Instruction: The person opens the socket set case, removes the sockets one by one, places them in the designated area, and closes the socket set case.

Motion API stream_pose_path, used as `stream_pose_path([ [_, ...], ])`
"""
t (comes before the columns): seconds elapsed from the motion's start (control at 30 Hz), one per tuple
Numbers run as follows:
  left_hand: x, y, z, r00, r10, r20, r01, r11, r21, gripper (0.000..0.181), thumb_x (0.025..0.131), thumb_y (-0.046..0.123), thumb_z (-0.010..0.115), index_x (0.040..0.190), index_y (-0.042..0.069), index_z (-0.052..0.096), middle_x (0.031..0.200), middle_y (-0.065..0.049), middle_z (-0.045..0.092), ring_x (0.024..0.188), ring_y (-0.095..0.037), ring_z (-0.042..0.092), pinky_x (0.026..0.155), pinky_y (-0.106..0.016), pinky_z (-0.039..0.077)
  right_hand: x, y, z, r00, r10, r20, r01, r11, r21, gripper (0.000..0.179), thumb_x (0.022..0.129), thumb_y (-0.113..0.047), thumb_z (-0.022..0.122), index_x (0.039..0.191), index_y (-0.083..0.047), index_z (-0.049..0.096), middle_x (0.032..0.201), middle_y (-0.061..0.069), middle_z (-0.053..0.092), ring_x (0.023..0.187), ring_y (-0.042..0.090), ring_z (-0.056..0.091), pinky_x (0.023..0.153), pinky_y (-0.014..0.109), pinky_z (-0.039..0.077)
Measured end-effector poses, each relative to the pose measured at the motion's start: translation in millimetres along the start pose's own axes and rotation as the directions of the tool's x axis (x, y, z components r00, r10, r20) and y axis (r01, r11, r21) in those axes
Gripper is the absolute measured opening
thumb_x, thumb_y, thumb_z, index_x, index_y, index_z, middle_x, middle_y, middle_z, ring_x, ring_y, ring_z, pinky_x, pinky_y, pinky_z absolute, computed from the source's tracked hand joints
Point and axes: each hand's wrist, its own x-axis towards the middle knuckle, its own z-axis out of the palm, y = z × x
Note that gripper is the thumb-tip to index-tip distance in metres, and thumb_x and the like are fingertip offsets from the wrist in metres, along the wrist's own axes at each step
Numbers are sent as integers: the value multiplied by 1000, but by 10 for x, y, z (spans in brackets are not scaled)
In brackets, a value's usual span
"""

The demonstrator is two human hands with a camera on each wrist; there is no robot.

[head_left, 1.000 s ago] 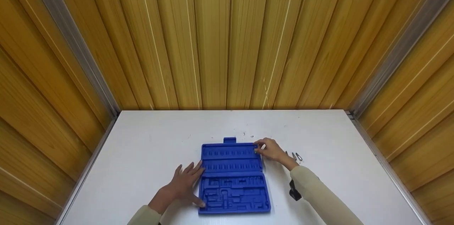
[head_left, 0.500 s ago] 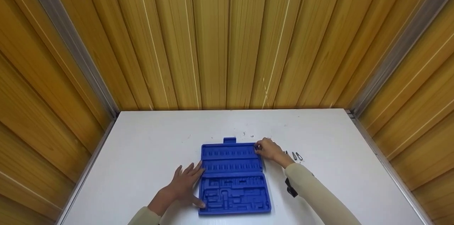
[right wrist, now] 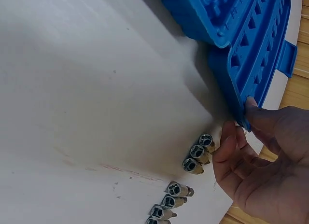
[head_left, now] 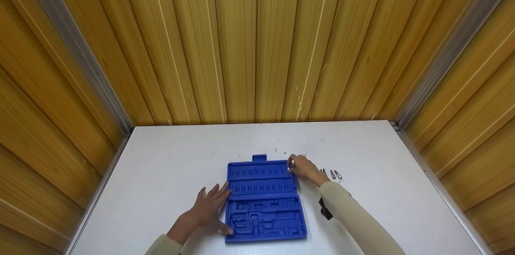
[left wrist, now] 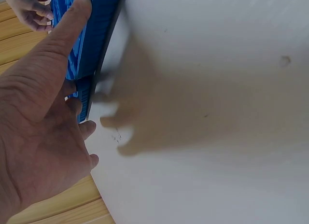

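Note:
An unfolded blue plastic tool case (head_left: pixel 263 197) with moulded slots lies on the white table. My left hand (head_left: pixel 207 208) rests along its left side, fingers spread and thumb on the near left corner. In the left wrist view the left thumb (left wrist: pixel 83 4) lies over the case edge. At the far right corner of the case, my right hand (head_left: pixel 303 166) pinches a small shiny metal piece, mostly hidden by the fingers. The right wrist view shows the right thumb (right wrist: pixel 253 110) at the case rim, other fingers curled below. Metal bit sockets (right wrist: pixel 195 154) stand close by that hand.
More bit sockets (right wrist: pixel 166 204) lie in a second row right of the case. A blue latch tab (head_left: pixel 259 157) sticks out from the case's far edge. Yellow wood-look panels (head_left: pixel 257 46) rise behind the white table (head_left: pixel 169 154) and at both sides.
My right forearm has swung slightly left and the wrist has turned, uncovering more of the sockets. The right fingers stay at the far right corner. The left hand and case keep their places.

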Motion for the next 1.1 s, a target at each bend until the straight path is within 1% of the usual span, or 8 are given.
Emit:
stream_pose_path([
  [0.23,-11,-1,-15,1000,0,5,0,1000,-5,123,66,56,91,158,0,32,170,-20,21,154,-48,23,119,-76,12,7,12,16,997,-20,-74,26,997,68,23,85,-3,79,103,-5,65,91,12,62,83,24,57,77,45,51],
  [0.4,-1,1,-18,1000,-6,6,6,1000,-18,124,65,57,91,158,0,32,170,-20,21,154,-48,22,120,-75,11,-5,41,19,995,-20,-96,26,998,61,13,84,-6,81,95,-4,73,89,9,67,81,20,59,76,42,51],
  [0.5,5,-11,-12,1000,0,4,0,1000,-5,125,65,59,91,158,0,32,170,-21,21,154,-49,22,119,-75,12,-16,66,14,993,-35,-112,44,996,77,9,85,-8,81,89,-2,75,86,9,70,79,19,59,75,41,51],
  [0.63,-2,-12,-15,1000,6,1,-6,1000,2,125,65,59,90,158,0,32,169,-21,22,154,-50,23,119,-76,13,-31,107,4,983,-117,-142,133,986,106,13,89,-11,77,83,0,73,83,12,71,77,21,60,74,42,52],
  [0.73,-21,4,-29,1000,-3,5,3,1000,1,123,65,57,91,157,0,33,169,-20,22,154,-48,24,119,-75,13,-36,133,4,968,-192,-163,213,969,126,17,93,-10,72,81,3,71,81,15,69,78,24,60,76,44,51],
  [0.83,-32,19,-41,1000,-15,12,15,1000,7,123,65,56,91,157,0,33,169,-20,22,154,-47,24,120,-75,13,-27,154,3,955,-241,-174,269,950,158,20,95,-10,68,81,4,68,81,18,69,78,25,60,76,43,50],
  [0.93,-29,30,-47,1000,-17,13,17,1000,8,123,66,56,92,158,0,33,170,-20,22,154,-47,24,120,-75,12,-29,172,15,949,-254,-186,287,940,183,20,96,-10,66,82,5,66,83,20,70,78,25,61,74,40,50],
  [1.1,-17,45,-39,1000,-24,8,24,1000,-13,123,65,54,92,158,0,32,170,-20,22,154,-48,23,120,-74,11,-58,172,56,946,-230,-228,279,936,215,18,97,-9,64,84,4,64,85,20,68,80,28,61,73,39,48],
])
